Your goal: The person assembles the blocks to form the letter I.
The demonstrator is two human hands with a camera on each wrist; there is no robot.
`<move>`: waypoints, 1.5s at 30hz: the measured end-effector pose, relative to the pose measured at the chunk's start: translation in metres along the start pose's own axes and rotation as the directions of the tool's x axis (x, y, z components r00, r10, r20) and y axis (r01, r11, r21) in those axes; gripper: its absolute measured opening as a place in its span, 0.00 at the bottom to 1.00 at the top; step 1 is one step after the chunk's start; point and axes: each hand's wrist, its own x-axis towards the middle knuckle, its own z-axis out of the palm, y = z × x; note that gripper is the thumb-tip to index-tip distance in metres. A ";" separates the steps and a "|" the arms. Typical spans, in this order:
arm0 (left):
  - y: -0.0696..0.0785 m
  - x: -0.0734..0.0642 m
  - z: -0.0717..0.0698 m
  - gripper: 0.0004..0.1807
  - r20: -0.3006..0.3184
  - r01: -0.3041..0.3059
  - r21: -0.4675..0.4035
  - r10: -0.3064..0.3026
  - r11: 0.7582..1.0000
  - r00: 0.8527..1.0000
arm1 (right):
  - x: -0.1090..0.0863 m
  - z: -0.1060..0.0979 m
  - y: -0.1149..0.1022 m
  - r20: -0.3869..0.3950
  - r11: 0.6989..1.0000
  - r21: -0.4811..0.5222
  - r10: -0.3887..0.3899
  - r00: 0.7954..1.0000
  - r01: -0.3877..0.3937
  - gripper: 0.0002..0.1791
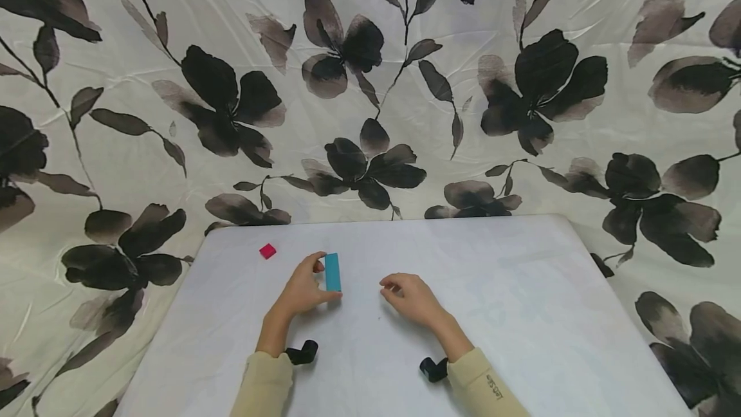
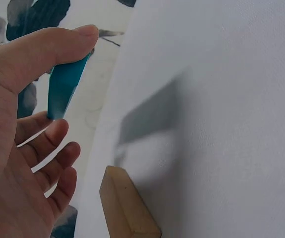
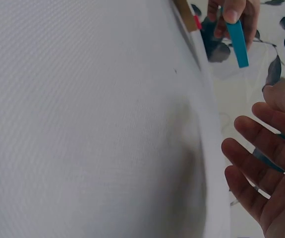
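Observation:
A flat, oblong turquoise block (image 1: pixel 332 272) is pinched between the thumb and a fingertip of my left hand (image 1: pixel 303 285), standing lengthwise away from me. In the left wrist view, the block (image 2: pixel 67 87) is raised over the table and casts a shadow, while the other fingers curve loosely below it. To its right, my right hand (image 1: pixel 412 298) hovers over the table with relaxed, slightly bent fingers and nothing in them. The right wrist view shows that palm (image 3: pixel 281 198) facing the turquoise block (image 3: pixel 238 44) across a gap.
Beyond my left hand, a small red block (image 1: pixel 267 251) lies on the white table (image 1: pixel 521 301). A wooden block (image 2: pixel 125 203) sits low in the left wrist view; the head view does not show it. Flower-printed cloth (image 1: pixel 451 114) hangs behind the table's far edge.

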 end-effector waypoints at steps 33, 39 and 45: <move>0.009 0.005 0.032 0.54 0.006 -0.010 -0.016 0.010 1.000 1.000 | -0.012 -0.018 0.023 -0.031 0.998 -0.053 0.033 0.999 -0.035 0.13; 0.010 0.007 0.039 0.54 0.002 -0.007 0.003 0.007 1.000 1.000 | -0.014 -0.020 0.027 -0.030 0.997 -0.064 0.044 0.999 -0.045 0.13; 0.013 0.010 0.046 0.54 0.013 -0.004 -0.010 0.004 1.000 1.000 | -0.015 -0.021 0.030 -0.028 0.995 -0.086 0.056 0.998 -0.058 0.13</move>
